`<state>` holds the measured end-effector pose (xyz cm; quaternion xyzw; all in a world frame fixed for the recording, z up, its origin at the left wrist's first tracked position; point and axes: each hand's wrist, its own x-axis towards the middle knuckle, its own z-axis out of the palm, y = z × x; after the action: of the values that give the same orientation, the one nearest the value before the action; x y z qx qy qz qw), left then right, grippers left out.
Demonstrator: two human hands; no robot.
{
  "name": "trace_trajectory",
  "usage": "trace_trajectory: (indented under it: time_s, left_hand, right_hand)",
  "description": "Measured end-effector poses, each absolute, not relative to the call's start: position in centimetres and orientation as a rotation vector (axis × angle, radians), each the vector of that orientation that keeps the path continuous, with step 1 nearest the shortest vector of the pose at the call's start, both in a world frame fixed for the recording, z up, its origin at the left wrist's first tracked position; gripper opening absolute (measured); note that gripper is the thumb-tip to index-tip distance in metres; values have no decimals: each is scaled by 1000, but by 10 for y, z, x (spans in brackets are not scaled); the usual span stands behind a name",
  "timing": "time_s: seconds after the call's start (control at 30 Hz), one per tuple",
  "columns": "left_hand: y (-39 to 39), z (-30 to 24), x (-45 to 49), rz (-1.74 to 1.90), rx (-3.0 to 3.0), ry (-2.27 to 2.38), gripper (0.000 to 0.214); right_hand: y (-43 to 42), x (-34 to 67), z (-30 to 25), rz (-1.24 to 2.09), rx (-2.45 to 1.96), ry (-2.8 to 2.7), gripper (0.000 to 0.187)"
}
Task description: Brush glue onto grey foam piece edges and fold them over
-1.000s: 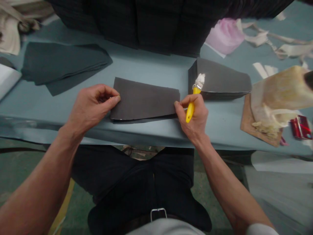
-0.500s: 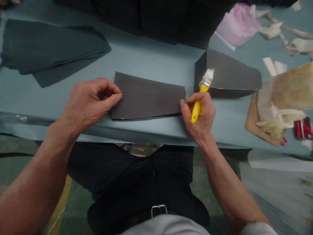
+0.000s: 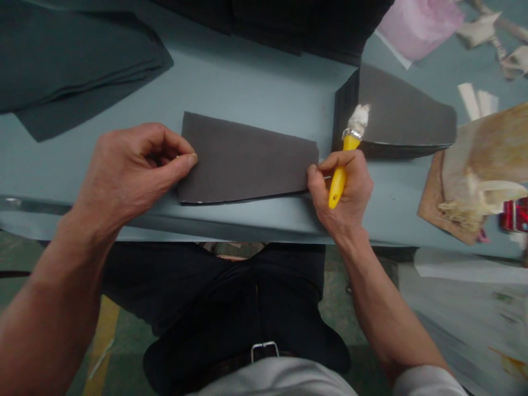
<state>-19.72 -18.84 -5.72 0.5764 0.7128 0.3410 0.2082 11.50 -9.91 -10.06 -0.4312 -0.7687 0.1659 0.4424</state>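
Note:
A dark grey tapered panel (image 3: 247,159) lies flat near the table's front edge; whether it is leather, card or cloth I cannot tell. My left hand (image 3: 140,162) pinches its left edge between thumb and forefinger. At the narrower right end, my right hand (image 3: 344,187) has thumb and forefinger closed on the panel's edge. That same hand also holds a yellow-handled brush (image 3: 339,184) with white-coated bristles pointing up and away from me. Just behind the brush stands a stack of similar grey panels (image 3: 406,113).
Dark green cloth pieces (image 3: 82,60) lie at the left. A black pile (image 3: 272,22) stands at the back. On the right are a stained whitish container (image 3: 490,137) on a brown board (image 3: 429,203), a pink sheet (image 3: 421,27) and pale scraps (image 3: 480,30).
The view has moved closer over the table, so things at the sides sit further out. Both hands keep their grip on the panel, and the brush stays in my right hand.

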Motion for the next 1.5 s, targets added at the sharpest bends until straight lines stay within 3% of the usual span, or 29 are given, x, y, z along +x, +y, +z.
trace_trajectory:
  time_s: [0.4,1.5]
  left_hand:
    - [-190,-59,-196,956,1564,1998,31]
    - [-193,-60,-194,863,1656,2049,38]
  right_hand:
    - [-98,116,-96,393,-1147,-1931,26]
    - [-99,118,-97,514,-1084,-1922,16]
